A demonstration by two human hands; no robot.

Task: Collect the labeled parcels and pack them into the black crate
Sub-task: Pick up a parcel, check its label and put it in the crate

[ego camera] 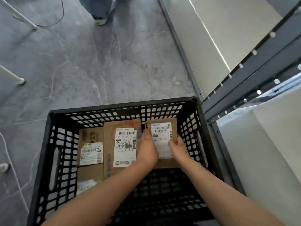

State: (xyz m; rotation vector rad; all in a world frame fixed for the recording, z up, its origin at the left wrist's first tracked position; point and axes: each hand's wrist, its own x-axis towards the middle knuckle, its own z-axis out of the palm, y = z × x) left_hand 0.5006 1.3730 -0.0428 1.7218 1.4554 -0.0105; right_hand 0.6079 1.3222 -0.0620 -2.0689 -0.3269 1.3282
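Observation:
A black lattice crate (53,154) stands on the floor below me. Both my hands reach into it and hold a small brown labeled parcel (162,132) at its far right. My left hand (147,149) grips the parcel's left edge, and my right hand (178,146) grips its right edge with the thumb on the label. Beside it lies a taller labeled parcel (125,144). A third labeled parcel (91,150) lies further left. Another label (84,186) shows at the near left, partly hidden by my left forearm.
A grey metal shelf rack (254,74) with pale boards stands right against the crate. Another person's legs and shoe (101,18) are on the grey floor ahead. White stand legs (21,80) and a cable lie at the left.

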